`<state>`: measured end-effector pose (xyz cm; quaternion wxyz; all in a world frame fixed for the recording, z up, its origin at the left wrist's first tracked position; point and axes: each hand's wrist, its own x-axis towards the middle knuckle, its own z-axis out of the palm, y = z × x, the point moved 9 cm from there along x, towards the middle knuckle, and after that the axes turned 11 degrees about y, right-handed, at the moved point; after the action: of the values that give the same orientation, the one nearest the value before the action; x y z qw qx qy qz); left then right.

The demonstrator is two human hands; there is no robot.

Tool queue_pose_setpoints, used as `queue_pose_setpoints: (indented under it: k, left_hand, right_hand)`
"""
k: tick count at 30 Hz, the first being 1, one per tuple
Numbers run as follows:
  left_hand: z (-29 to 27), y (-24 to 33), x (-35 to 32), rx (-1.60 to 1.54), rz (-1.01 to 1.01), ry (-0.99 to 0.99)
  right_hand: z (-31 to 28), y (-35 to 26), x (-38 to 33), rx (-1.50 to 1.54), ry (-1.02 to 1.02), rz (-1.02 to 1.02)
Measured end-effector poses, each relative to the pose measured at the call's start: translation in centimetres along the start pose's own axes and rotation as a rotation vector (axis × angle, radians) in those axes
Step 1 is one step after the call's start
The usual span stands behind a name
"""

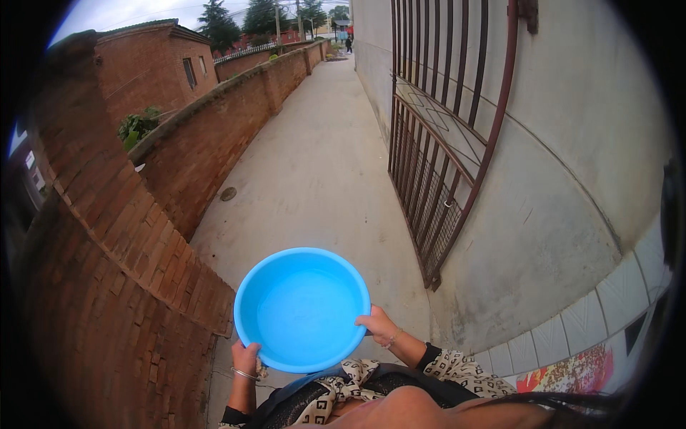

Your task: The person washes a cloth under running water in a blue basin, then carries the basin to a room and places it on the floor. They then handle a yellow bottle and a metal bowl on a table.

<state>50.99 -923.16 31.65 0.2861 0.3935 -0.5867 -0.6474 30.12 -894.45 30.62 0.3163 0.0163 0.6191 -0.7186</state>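
Observation:
A round blue plastic basin is held in front of my body, over the concrete path. My left hand grips its lower left rim, with the thumb over the edge and the other fingers mostly hidden under it. At the right side of the rim, my right hand is closed on the edge in the same way. The basin's inside looks pale blue and smooth; whether there is water in it I cannot tell. A bracelet shows on each wrist.
A brown metal barred gate stands swung open against the grey wall on the right. Close on the left rises a brick pillar, and a low brick wall runs along the concrete path. Far off, a person is on the path.

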Motion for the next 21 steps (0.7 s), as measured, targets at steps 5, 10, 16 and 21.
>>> queue_pose_setpoints:
  k: [5, 10, 16, 21]
  left_hand:
    - [7.7, 1.0, 18.1, 0.010, 0.022, -0.037]
    - [17.1, 4.4, 35.8, -0.004, 0.005, -0.080]
    - [26.6, 6.3, 56.5, 0.007, 0.018, -0.110]
    - [34.2, 8.3, 72.2, -0.053, -0.009, -0.081]
  right_hand:
    - [3.7, -6.9, 17.2, -0.031, 0.040, 0.005]
    - [5.1, -12.5, 34.3, -0.027, 0.144, -0.074]
    - [9.7, -22.5, 53.3, -0.053, 0.160, -0.057]
    - [13.4, -28.7, 71.7, -0.034, 0.064, -0.061]
